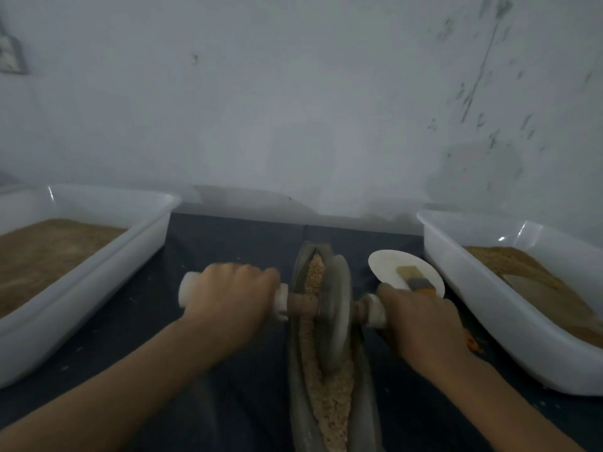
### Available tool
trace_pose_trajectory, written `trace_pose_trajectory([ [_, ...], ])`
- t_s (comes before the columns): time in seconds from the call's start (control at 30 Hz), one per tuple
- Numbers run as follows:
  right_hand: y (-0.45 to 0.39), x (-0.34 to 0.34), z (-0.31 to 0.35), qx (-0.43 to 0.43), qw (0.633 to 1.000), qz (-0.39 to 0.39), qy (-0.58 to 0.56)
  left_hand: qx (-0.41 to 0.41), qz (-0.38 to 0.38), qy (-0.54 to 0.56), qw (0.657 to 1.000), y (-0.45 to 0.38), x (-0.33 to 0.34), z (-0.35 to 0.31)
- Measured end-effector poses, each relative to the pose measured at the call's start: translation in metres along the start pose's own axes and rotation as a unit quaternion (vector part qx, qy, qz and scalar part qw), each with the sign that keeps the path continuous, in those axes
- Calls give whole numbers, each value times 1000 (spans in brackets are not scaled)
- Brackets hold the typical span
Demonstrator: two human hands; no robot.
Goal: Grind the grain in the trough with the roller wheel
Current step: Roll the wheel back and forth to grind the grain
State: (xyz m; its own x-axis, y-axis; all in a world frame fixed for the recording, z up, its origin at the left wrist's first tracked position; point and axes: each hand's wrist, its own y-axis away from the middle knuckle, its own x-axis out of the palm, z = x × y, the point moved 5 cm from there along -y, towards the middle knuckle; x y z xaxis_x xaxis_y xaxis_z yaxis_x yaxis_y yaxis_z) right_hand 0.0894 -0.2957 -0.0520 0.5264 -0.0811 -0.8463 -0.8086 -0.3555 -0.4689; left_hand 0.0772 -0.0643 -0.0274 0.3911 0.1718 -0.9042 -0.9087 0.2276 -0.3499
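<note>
Dark table (228, 386): left hand (228, 298) and right hand (421, 321) each clamped on a roller wheel (336, 308) handle, wheel standing in grain-filled trough (295, 380).

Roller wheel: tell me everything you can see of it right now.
The roller wheel is a grey, stone-like disc standing upright on edge in the narrow trough, its rim sunk into the crushed grain. A brown axle runs through its hub to pale handles. The left hand grips one handle, the right hand grips the other.
</note>
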Motion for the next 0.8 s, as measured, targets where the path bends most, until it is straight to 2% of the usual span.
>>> trace_pose_trajectory([
  [0.17, -60, 27, -14, 63, 997, 40, -15, -33, 18, 8, 999, -59, 18, 7],
  [0.3, -48, 10, -6, 53, 997, 55, 7, -31, 24, 34, 999, -40, 20, 8],
  [0.5, 33, -58, 18, -38, 998, -53, -5, 15, 41, 65, 997, 50, -3, 2],
  [0.6, 40, -58, 19, -34, 999, 24, -9, 26, 25, 41, 999, 60, -11, 2],
  [0.67, 33, -42, 15, -10, 997, 75, 28, 20, 18, 35, 999, 46, -8, 1],
  [0.8, -10, -7, 3, 20, 998, 41, 31, -9, 9, 34, 999, -11, 17, 6],
])
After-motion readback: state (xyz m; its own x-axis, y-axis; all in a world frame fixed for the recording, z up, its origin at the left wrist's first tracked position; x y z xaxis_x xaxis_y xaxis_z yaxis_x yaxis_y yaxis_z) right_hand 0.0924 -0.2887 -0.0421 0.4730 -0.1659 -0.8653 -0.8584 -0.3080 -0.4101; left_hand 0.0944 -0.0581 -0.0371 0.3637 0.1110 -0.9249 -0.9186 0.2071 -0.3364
